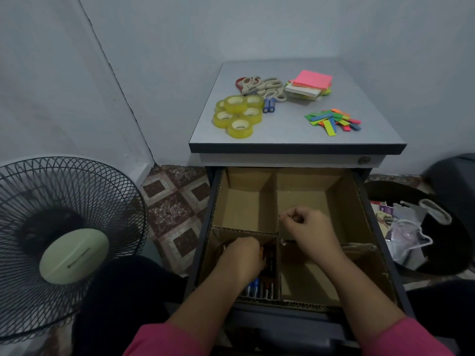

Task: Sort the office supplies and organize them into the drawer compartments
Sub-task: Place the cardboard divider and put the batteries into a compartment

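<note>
The open drawer (374,227) holds a cardboard divider (276,199) that makes four compartments. Several batteries (259,289) lie in the near-left one. My left hand (243,260) reaches down into it, fingers curled over the batteries. My right hand (308,227) hovers as a loose fist over the divider's middle crossing; nothing shows in it. On the cabinet top (282,132) lie several yellow tape rolls (237,115), two blue batteries (269,105), several scissors (264,88), a stack of sticky notes (309,86) and a scatter of coloured paper flags (332,120).
A standing fan (64,240) is close on the left, over a patterned tile floor (174,206). A black bin (434,247) with plastic bags stands right of the drawer. The wall is right behind the cabinet. My knees are under the drawer front.
</note>
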A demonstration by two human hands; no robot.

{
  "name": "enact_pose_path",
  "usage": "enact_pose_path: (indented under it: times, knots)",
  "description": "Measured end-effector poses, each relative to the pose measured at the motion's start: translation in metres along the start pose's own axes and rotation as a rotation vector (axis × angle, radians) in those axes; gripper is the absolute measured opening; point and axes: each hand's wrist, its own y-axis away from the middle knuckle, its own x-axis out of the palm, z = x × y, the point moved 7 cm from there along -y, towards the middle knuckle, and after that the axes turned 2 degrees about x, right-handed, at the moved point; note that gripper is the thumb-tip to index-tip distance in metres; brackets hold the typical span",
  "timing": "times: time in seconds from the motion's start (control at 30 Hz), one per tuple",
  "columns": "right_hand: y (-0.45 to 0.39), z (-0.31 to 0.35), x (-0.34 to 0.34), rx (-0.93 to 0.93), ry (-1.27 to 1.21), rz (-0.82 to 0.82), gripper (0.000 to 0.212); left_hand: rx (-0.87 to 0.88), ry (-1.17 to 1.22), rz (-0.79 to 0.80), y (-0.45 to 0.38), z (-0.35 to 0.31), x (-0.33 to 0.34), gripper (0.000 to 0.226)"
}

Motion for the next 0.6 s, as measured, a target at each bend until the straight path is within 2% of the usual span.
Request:
enact_pose_path:
  times: [0.07, 0.17, 0.3, 0.4, 0.47, 0.53, 0.6]
  knots:
    - [0.000, 0.000, 0.000, 0.000, 0.007, 0.001, 0.013, 0.018, -0.062, -0.026, -0.004, -0.003, -0.005, 0.031]
    - [0.000, 0.000, -0.001, -0.003, 0.007, 0.007, 0.012, 0.030, -0.163, 0.018, -0.006, -0.005, -0.003, 0.030]
    - [-0.001, -0.001, 0.001, 0.002, 0.005, 0.011, 0.012, 0.179, -0.234, -0.211, 0.000, -0.011, -0.014, 0.021]
    - [-0.001, -0.001, 0.000, -0.013, 0.008, 0.011, 0.012, 0.019, -0.276, 0.081, -0.015, -0.003, 0.000, 0.027]
    - [0.000, -0.001, 0.000, -0.019, 0.007, 0.009, 0.012, -0.014, -0.255, 0.121, -0.020, -0.004, 0.000, 0.025]
    - [0.000, -0.001, -0.001, -0.017, 0.009, 0.007, 0.012, 0.009, -0.276, 0.091, -0.021, -0.006, -0.003, 0.026]
    - [-0.001, -0.003, -0.001, -0.016, 0.011, 0.005, 0.011, 0.007, -0.318, 0.134, -0.022, -0.006, 0.000, 0.033]
